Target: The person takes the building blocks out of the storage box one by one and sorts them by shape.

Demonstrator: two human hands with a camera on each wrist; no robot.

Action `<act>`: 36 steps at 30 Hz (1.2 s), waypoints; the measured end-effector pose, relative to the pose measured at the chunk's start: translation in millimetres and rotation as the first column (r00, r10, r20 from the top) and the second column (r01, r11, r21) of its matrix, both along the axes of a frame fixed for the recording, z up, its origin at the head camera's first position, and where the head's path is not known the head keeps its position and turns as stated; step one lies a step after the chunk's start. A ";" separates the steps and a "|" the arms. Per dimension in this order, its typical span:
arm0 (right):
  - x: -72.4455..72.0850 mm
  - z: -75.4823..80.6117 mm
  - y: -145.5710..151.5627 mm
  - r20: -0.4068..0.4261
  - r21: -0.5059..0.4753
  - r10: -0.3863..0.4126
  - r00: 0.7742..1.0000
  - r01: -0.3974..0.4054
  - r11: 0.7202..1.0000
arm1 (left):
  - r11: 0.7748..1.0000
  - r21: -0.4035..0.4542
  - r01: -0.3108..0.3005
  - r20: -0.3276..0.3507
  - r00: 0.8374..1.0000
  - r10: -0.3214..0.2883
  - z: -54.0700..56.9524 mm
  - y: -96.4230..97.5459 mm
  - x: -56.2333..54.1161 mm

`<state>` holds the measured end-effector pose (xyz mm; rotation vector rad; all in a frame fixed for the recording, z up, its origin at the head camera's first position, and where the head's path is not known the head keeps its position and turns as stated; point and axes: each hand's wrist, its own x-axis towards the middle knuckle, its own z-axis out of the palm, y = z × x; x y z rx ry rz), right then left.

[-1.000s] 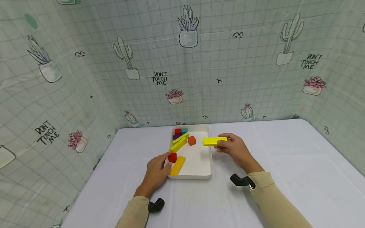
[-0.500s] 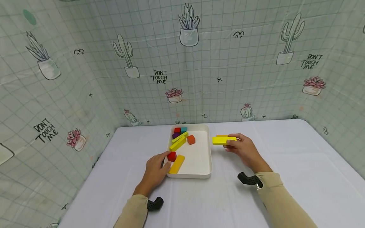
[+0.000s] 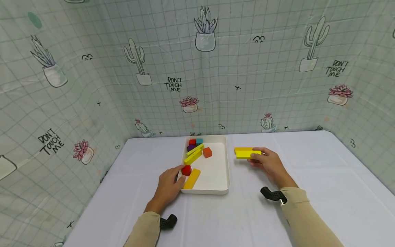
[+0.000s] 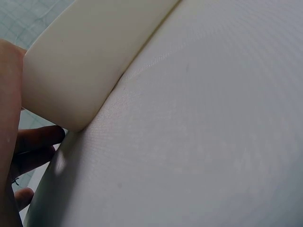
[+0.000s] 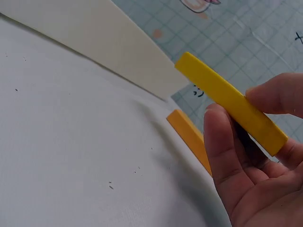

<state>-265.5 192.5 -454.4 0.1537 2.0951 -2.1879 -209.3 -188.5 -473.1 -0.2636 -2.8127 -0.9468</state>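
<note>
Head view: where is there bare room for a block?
Free: in the tray, between the amber block and right wall; on the table, right of the right grip and along the tray's near edge. Crowded: the tray's left side, with cubes, yellow bars and the left grip; just past its right wall, the held block and an orange block.

Legible text stands on the grid-patterned backdrop cloth [image 3: 210, 72]. The wording "DON'T TOUCH ME", hand-lettered in black capitals on three lines, reads three times: slanted on the left panel beside a pink succulent drawing [image 3: 83, 152]; near centre, above a second succulent drawing [image 3: 189, 104]; at right, above a third. Small black "x" marks [image 3: 238, 87] are scattered across the same cloth.
</note>
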 end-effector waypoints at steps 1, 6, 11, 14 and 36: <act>-0.9 -0.8 0.3 0.003 0.001 -0.003 1.000 0.003 1.000 | 1.000 -0.001 -0.001 -0.001 1.000 0.001 0.1 -0.2 0.3; -4.8 -4.3 0.7 0.035 0.000 -0.029 0.999 0.029 1.000 | 1.000 -0.001 0.000 -0.001 1.000 0.000 1.1 -0.6 1.3; -10.3 -9.7 -0.6 0.047 0.021 -0.027 0.999 0.026 0.999 | 1.000 0.000 -0.010 0.013 1.000 0.010 1.5 -0.8 1.9; -13.6 -13.3 -1.8 0.027 0.045 -0.015 1.000 0.014 0.999 | 1.000 0.005 -0.007 0.019 1.000 0.007 1.1 -1.0 1.5; -16.1 -8.9 3.8 -0.039 0.355 -0.054 0.998 0.064 0.933 | 1.000 -0.005 -0.014 0.041 0.999 0.014 3.8 0.2 -2.1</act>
